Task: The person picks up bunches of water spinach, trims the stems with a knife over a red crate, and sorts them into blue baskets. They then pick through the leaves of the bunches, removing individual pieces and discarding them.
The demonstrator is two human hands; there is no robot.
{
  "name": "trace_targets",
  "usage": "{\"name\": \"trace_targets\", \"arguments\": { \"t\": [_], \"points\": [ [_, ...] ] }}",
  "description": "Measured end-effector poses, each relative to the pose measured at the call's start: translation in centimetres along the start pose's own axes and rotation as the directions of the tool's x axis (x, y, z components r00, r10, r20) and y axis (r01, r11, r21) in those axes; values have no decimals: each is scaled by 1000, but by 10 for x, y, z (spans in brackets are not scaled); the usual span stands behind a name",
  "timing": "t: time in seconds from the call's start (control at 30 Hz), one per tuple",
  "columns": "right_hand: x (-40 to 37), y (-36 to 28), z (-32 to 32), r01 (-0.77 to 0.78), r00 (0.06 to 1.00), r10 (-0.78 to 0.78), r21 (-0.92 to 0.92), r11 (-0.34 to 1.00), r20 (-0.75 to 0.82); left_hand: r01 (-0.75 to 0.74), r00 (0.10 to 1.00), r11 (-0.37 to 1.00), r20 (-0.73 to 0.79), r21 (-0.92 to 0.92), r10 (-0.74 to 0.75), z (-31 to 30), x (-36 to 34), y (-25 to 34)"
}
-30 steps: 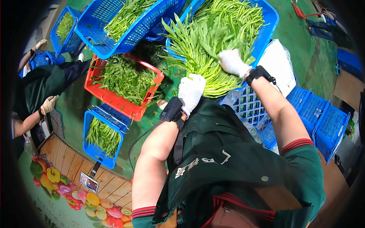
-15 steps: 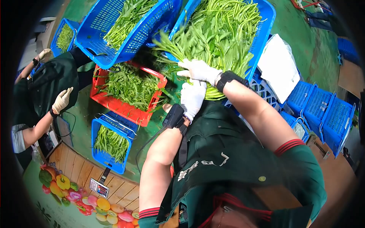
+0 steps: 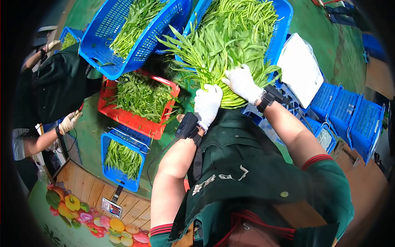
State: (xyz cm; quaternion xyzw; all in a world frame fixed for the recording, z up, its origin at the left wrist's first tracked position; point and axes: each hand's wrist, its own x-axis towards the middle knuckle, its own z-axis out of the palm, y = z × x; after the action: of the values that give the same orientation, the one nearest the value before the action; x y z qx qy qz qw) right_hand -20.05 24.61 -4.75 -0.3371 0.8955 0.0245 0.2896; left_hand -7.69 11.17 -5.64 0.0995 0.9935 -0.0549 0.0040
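Since half a sec ago the right hand (image 3: 240, 83) has swung back from the leafy side of the bundle of greens (image 3: 205, 53) to its stem side. It now lies palm down on the stems w/ fingers spread; the pics don't settle whether it grips or only presses. The left hand (image 3: 207, 105), white-gloved like the other, hasn't shifted: it's closed round the cut stem ends, just at the near rim of the big blue basket (image 3: 288, 24). Judging by that, the gathering of this one bundle looks part-done: stem ends held tight, leaves fanned out loose, no tie round them as far as can be seen. The bundle rests on the heap inside the big blue basket, leaves pointing toward its far left corner.

A black wrist unit (image 3: 187, 124) w/ cable sits on the left forearm, a black band (image 3: 268, 98) on the right.

Left of the big blue basket is a second blue basket (image 3: 107, 29) of greens, tilted. Below that come a red crate (image 3: 131, 120) and a small blue basket (image 3: 123, 184), both w/ greens. Right of the big blue basket are a white bag (image 3: 300, 68) and a row of blue crates (image 3: 347, 109). Far left is a co-worker's gloved hand (image 3: 69, 122), lower vs. before.
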Motion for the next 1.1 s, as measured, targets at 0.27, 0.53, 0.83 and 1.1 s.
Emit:
{"name": "trace_targets", "arguments": {
  "t": [0.27, 0.53, 0.83, 1.1],
  "points": [
    [49, 22, 64, -9, 902, 304, 691, 722, -305, -12, 999, 1000, 33, -5, 12, -3, 2, -1],
    [84, 8, 37, -425, 893, 444, 463, 778, 75, 26, 999, 1000, 40, -4, -26, -6, 3, -2],
    [64, 30, 59, -103, 891, 442, 899, 425, -107, 34, 999, 999, 33, -8, -34, -6, 2, -2],
    [22, 27, 23, 18, 985, 67, 489, 872, -156, 27, 999, 999, 20, 37, -27, -4, 2, -1]
  ]
}}
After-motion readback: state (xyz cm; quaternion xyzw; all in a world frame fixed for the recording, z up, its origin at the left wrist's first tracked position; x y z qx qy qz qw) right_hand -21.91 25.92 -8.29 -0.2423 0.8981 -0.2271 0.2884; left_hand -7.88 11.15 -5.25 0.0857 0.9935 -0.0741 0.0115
